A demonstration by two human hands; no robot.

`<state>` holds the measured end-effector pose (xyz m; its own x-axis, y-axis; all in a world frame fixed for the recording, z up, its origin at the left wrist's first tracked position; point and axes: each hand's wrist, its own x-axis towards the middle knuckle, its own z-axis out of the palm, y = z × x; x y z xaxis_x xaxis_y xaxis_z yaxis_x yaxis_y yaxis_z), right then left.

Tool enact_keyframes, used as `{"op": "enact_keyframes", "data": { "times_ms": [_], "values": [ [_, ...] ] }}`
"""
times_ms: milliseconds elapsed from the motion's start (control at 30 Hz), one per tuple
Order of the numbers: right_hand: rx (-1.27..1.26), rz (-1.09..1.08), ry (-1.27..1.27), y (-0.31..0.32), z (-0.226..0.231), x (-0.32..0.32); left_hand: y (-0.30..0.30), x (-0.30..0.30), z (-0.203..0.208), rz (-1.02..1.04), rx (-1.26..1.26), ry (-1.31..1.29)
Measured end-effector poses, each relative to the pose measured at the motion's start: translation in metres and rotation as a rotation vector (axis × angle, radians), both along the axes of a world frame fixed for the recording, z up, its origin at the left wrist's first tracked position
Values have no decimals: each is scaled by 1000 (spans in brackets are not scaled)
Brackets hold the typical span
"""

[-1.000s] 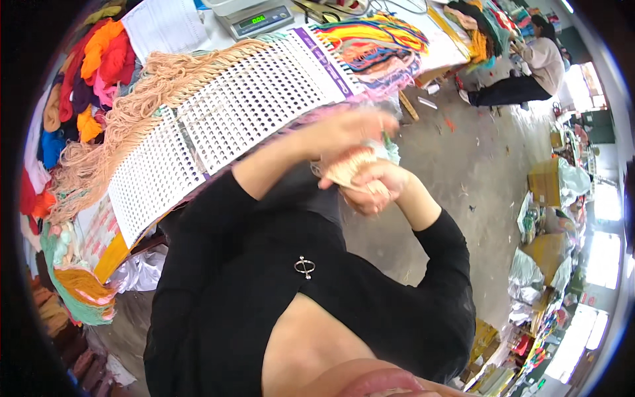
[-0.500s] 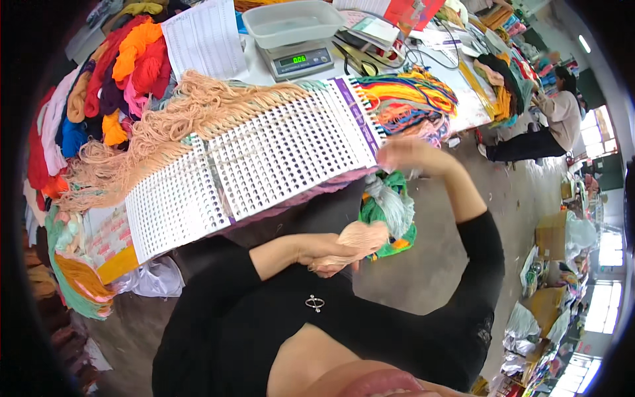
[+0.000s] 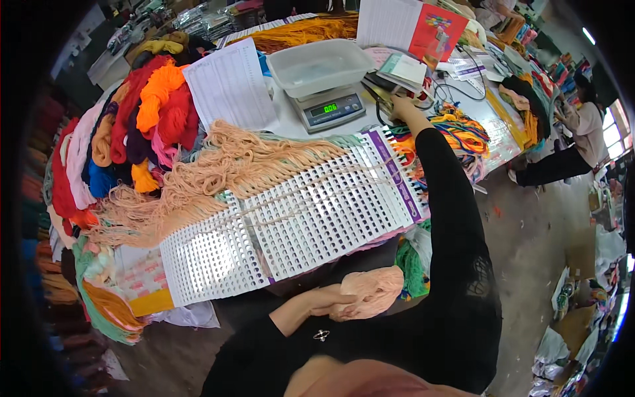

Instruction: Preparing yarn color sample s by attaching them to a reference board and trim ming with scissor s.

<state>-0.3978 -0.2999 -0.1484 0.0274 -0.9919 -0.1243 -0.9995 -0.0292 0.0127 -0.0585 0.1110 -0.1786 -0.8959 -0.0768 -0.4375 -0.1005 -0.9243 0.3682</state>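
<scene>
My left hand (image 3: 324, 301) is closed around a hank of pale peach yarn (image 3: 372, 292), held low in front of my body. My right arm stretches forward across the table, and my right hand (image 3: 406, 110) is at the scissors (image 3: 378, 99) beside the scale. Its fingers are bent and partly hidden, so a grip on the handles is uncertain. Between my arms lies a white perforated card (image 3: 324, 212) with a purple edge strip. Peach yarn strands (image 3: 218, 159) hang along its far edge, and multicoloured yarn strands (image 3: 460, 135) lie by its right end.
A digital scale (image 3: 331, 112) carries a clear plastic tray (image 3: 321, 66). Heaped yarn hanks (image 3: 152, 112) and a printed sheet (image 3: 228, 83) are at the left. Booklets (image 3: 402, 69) and a cable stand behind my right hand. Another person (image 3: 582, 129) works at the far right.
My right hand has moved from the card's right end forward to the scissors. My left hand keeps the peach hank. The view has shifted, showing more of the table's far side.
</scene>
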Motion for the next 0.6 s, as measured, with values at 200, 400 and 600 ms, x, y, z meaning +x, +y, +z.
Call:
{"op": "enact_keyframes", "data": {
  "times_ms": [200,400,600],
  "values": [
    [-124,71,14,11,20,-22,-11,-5,-2,64,39,-37],
    [-255,104,-199,113,86,-47,-14,-15,15,201,153,-69],
    [-2,-169,-1191,331,143,-4,-25,-10,10,248,91,117]
  ]
}}
